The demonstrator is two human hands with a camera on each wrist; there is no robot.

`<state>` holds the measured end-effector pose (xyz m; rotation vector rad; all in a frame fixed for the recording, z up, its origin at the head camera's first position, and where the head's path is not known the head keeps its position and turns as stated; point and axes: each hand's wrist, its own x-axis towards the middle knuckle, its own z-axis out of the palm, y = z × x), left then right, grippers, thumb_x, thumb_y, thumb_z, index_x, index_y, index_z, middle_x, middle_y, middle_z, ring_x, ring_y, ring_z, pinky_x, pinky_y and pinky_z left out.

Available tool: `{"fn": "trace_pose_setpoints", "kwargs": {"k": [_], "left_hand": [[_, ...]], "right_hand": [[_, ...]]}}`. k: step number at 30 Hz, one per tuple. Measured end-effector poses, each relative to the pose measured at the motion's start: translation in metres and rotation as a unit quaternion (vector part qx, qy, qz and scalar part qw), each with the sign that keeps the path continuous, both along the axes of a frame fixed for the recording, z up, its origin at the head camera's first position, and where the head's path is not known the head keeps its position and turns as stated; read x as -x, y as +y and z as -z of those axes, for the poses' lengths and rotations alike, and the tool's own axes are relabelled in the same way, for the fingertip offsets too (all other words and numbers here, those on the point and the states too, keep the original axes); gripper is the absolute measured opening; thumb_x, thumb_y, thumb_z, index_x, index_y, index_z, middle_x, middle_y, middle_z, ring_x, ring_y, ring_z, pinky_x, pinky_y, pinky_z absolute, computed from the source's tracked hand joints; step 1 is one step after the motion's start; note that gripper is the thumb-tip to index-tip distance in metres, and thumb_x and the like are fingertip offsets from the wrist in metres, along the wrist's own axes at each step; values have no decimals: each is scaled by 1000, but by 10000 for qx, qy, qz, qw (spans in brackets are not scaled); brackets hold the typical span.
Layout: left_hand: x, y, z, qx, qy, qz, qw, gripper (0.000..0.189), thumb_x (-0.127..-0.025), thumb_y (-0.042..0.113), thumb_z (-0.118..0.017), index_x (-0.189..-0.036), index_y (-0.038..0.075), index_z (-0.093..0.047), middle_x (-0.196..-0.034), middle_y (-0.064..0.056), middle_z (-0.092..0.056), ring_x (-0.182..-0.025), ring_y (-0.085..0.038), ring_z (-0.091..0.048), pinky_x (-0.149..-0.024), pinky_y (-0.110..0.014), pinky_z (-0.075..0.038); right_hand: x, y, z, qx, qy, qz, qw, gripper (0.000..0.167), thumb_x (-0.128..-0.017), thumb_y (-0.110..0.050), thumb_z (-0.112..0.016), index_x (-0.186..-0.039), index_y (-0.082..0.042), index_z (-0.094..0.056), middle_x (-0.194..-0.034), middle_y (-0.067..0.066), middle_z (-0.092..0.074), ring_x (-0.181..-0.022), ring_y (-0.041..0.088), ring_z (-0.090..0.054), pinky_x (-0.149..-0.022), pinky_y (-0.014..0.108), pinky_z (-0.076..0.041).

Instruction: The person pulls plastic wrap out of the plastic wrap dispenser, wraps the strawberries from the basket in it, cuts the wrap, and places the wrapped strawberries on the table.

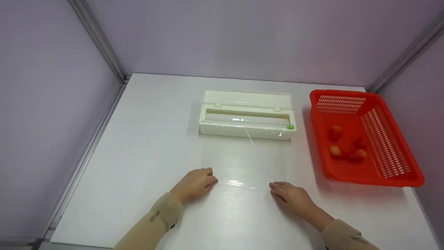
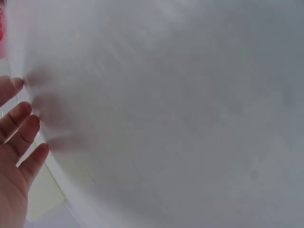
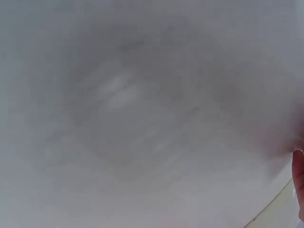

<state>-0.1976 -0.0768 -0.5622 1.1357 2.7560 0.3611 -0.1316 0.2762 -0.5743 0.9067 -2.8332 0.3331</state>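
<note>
A sheet of clear cling film runs from the white cling film box toward the person and lies along the tabletop. The box's lid stands raised, showing the white roll inside. At the film's near left corner, the left hand rests with its fingertips down; in the left wrist view its fingers are spread and touch the surface. Opposite, the right hand has its fingertips at the near right corner. Only a fingertip of it shows in the right wrist view.
A red plastic basket stands at the right, holding several red and yellow fruits. A green slider sits at the right end of the box's front edge. Pale partition walls enclose the white table.
</note>
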Motion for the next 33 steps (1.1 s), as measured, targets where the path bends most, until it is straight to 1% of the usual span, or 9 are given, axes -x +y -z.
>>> {"fn": "trace_pose_setpoints", "kwargs": {"k": [4,9,12,17,23,25,29,31,33], "left_hand": [[-2,-2,-1,-25,9,-3,10000,20,-94,22,-51,-104,20,-69,-87,2,-57,-72,-11,-50,-66,-25,-46],[-1,-6,-5,105,130,100,9998,19,-93,21,-54,-101,21,-71,-87,2,-57,-73,-12,-48,-67,-27,-45],[-2,-7,-7,192,76,141,9997,19,-91,20,-56,-100,20,-72,-88,2,-57,-73,-11,-47,-68,-27,-45],[-2,-9,-7,237,-26,77,9997,20,-91,23,-56,-98,18,-74,-88,2,-58,-72,-11,-48,-68,-27,-46],[4,-7,-8,256,253,75,9993,20,-89,21,-55,-85,15,-73,-78,3,-57,-65,-11,-46,-63,-28,-45],[8,-1,-10,188,420,22,9989,17,-90,19,-55,-84,15,-70,-77,3,-57,-65,-12,-48,-61,-28,-46],[15,19,-11,27,701,-245,9972,10,-89,19,-59,-95,14,-64,-86,1,-59,-75,-16,-57,-64,-29,-50],[18,30,-9,-9,678,-418,9968,14,-89,20,-59,-102,14,-60,-93,-1,-58,-81,-17,-58,-68,-30,-51],[19,38,-6,-120,392,-631,9972,23,-89,21,-60,-110,12,-55,-97,-3,-55,-84,-18,-56,-70,-32,-51]], "right_hand": [[-3,3,1,-101,-62,52,9999,23,-81,-12,-68,-103,-16,-70,-117,-1,-66,-109,20,-61,-84,37,-54],[-5,6,4,-121,66,-23,9999,29,-80,-13,-70,-108,-17,-69,-120,-2,-64,-105,22,-60,-80,38,-53],[-8,9,3,-124,-98,-106,9998,32,-81,-15,-69,-113,-18,-67,-123,-2,-63,-105,21,-60,-82,38,-53],[-11,14,-1,-124,-479,-128,9987,34,-85,-17,-65,-118,-20,-64,-125,-4,-61,-114,20,-58,-88,40,-51],[-14,17,-1,-18,-708,-144,9974,34,-86,-16,-63,-120,-21,-63,-128,-3,-60,-120,22,-54,-90,42,-50],[-15,17,0,41,-593,-152,9981,33,-85,-16,-64,-118,-20,-65,-126,-3,-61,-119,22,-55,-90,42,-50],[-15,16,2,76,-162,-137,9997,30,-82,-15,-68,-111,-18,-69,-121,-3,-64,-115,21,-57,-90,41,-49],[-16,15,4,96,27,-106,9999,28,-80,-15,-70,-107,-19,-70,-118,-4,-66,-112,20,-58,-89,41,-49],[-16,13,5,120,147,-96,9998,25,-79,-15,-70,-104,-20,-71,-116,-5,-66,-109,20,-58,-88,40,-49]]}}
